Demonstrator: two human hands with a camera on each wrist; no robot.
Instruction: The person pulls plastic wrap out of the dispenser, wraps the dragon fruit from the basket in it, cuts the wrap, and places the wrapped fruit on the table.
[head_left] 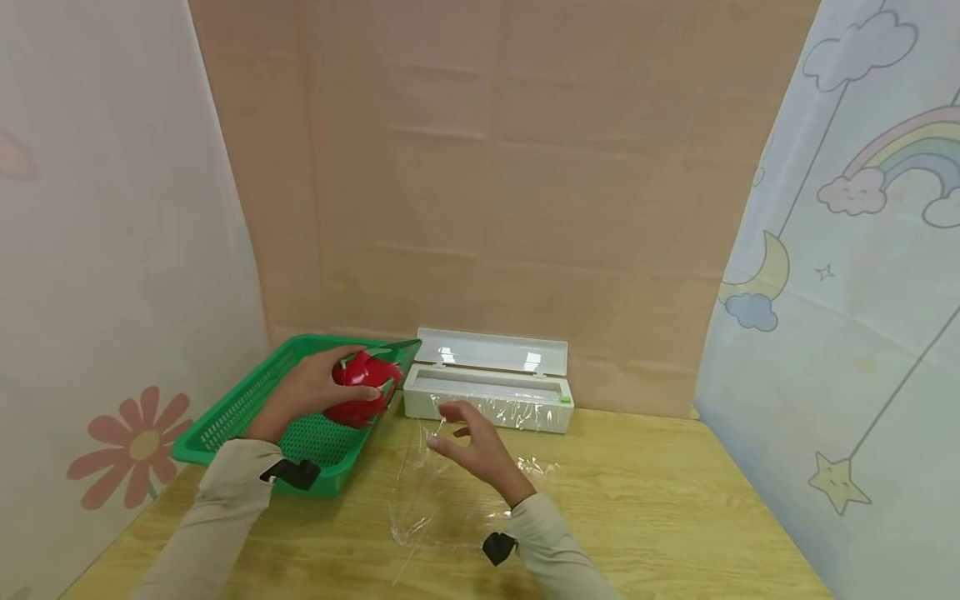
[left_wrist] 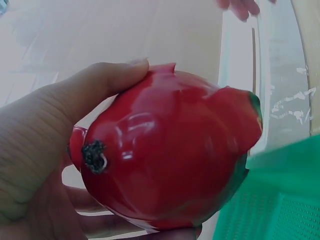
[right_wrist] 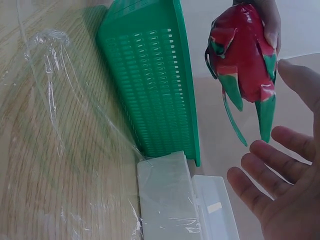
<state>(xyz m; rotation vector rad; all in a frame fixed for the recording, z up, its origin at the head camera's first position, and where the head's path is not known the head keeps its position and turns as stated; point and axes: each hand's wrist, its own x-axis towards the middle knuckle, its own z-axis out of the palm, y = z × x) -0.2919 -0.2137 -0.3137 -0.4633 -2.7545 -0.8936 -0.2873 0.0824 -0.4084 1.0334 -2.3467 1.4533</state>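
Note:
A red dragon fruit (head_left: pixel 363 388) with green-tipped scales is gripped in my left hand (head_left: pixel 311 385), thumb on one side and fingers round the other. It is held above the green basket (head_left: pixel 213 417), near its right rim. In the left wrist view the dark stem end of the dragon fruit (left_wrist: pixel 165 150) shows. My right hand (head_left: pixel 476 446) holds nothing; its fingers are spread and loosely bent, over a sheet of clear plastic wrap (head_left: pixel 442 508) on the table. In the right wrist view this hand (right_wrist: pixel 285 175) is apart from the dragon fruit (right_wrist: pixel 245 55).
Behind the wrap stands a white cling film box (head_left: pixel 487 404), its lid (head_left: pixel 491 352) raised against the brown backdrop. The wrap runs from the box's front across the wooden table (head_left: pixel 637 500). Patterned cloth walls (head_left: pixel 847 275) close in both sides.

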